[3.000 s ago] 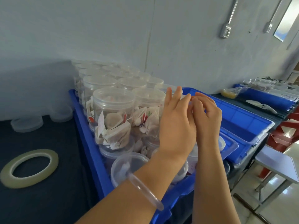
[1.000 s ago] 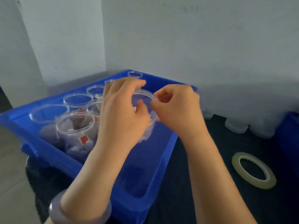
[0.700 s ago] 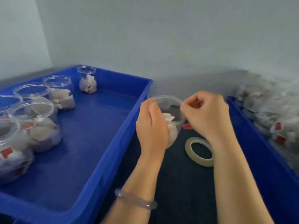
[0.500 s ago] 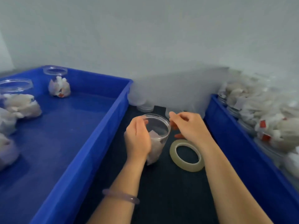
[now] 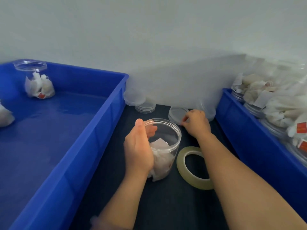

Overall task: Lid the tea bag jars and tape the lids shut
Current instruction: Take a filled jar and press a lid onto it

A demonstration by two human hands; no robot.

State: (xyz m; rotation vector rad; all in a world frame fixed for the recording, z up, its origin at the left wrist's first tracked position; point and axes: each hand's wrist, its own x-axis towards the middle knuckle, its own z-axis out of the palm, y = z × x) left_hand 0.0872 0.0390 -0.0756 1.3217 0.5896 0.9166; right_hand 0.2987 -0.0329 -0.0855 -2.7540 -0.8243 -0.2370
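A clear open jar [image 5: 166, 146] with tea bags inside stands on the dark table between two blue bins. My left hand [image 5: 138, 150] grips its left side, thumb up at the rim. My right hand [image 5: 196, 124] reaches past the jar and pinches the near edge of a clear lid [image 5: 177, 112] on top of a short lid stack by the wall. A ring of yellowish tape [image 5: 192, 168] lies flat to the right of the jar, partly under my right forearm.
More clear lid stacks [image 5: 144, 107] stand against the wall. The blue bin on the left [image 5: 93, 135] holds an open jar of tea bags [image 5: 37, 80] at its far end. A blue bin on the right [image 5: 249, 130] is packed with lidded jars [image 5: 269, 100].
The jar was lifted from the left bin and set on the table beside the tape. My right hand left the jar's rim and reached back to the lid stack.
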